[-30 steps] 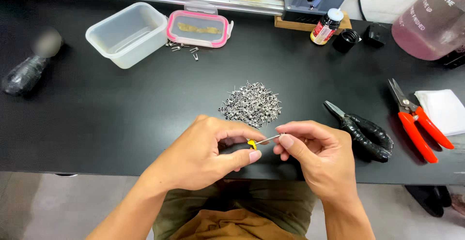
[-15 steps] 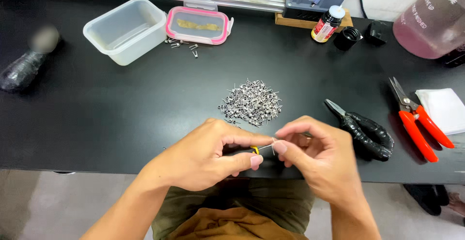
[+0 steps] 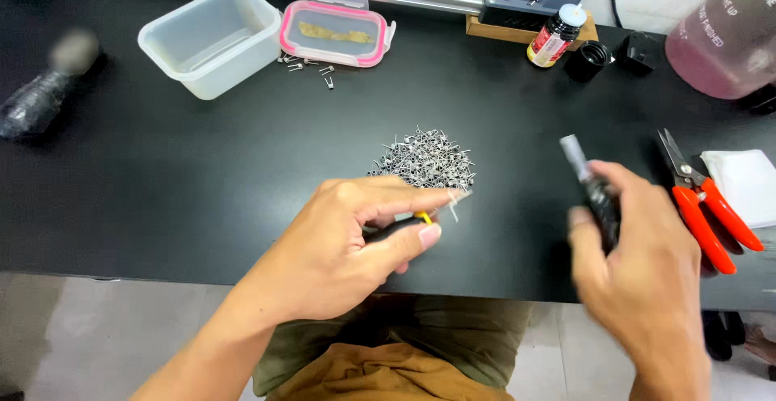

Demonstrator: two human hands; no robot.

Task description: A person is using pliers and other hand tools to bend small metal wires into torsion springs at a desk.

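Pinched in the left hand (image 3: 339, 247) — a small yellow-tipped tool (image 3: 420, 218); right hand (image 3: 638, 263), raised, grips black cutters (image 3: 596, 195).

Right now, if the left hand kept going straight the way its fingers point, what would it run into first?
The left hand points up and right across the table. First in that line looks to be the pile of small metal parts, just beyond the fingertips, though depth is hard to judge.

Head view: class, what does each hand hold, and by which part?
Left hand: small yellow-handled tool, grip at its handle, between thumb and fingers. Right hand: black pliers, grip around the handles, nose up.
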